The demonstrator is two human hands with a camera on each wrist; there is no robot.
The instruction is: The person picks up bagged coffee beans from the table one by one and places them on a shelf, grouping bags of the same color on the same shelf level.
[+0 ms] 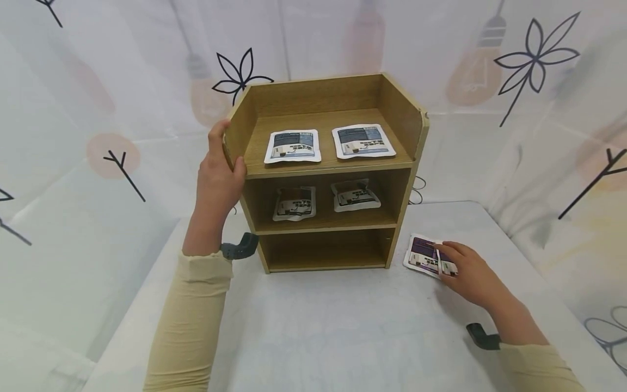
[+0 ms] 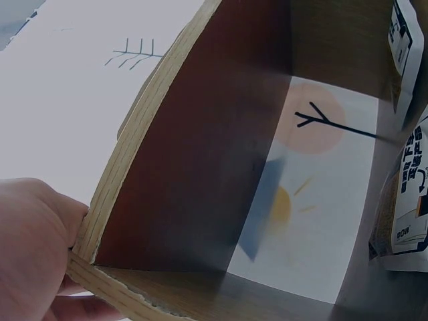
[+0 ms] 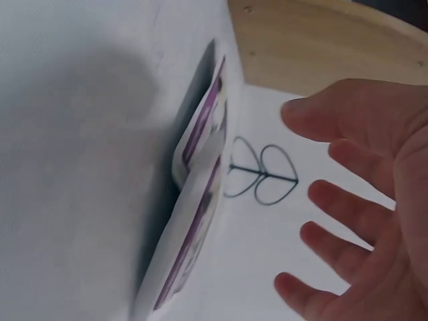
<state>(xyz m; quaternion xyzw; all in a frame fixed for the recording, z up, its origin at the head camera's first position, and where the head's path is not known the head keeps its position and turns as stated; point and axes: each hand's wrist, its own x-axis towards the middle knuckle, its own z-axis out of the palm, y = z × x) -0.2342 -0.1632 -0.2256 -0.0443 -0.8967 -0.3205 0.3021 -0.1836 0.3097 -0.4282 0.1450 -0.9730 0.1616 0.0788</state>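
Observation:
My left hand (image 1: 217, 182) grips the left side panel of a small wooden shelf (image 1: 318, 98), its thumb at the front edge. In the left wrist view that hand (image 2: 37, 244) is at the panel's edge. Two white packets with purple print (image 1: 422, 255) lie overlapping on the table to the right of the shelf. Above them hovers my right hand (image 1: 472, 277). The right wrist view shows its fingers (image 3: 348, 207) spread and loosely bent, apart from the near packet (image 3: 190, 234) and the far packet (image 3: 204, 124).
On the top shelf lie two blue-and-white packets, a left one (image 1: 292, 146) and a right one (image 1: 363, 141). The middle level holds two more packets, left (image 1: 295, 203) and right (image 1: 355, 195). A white table (image 1: 323, 326) carries the shelf, with printed cloth (image 1: 313, 38) behind.

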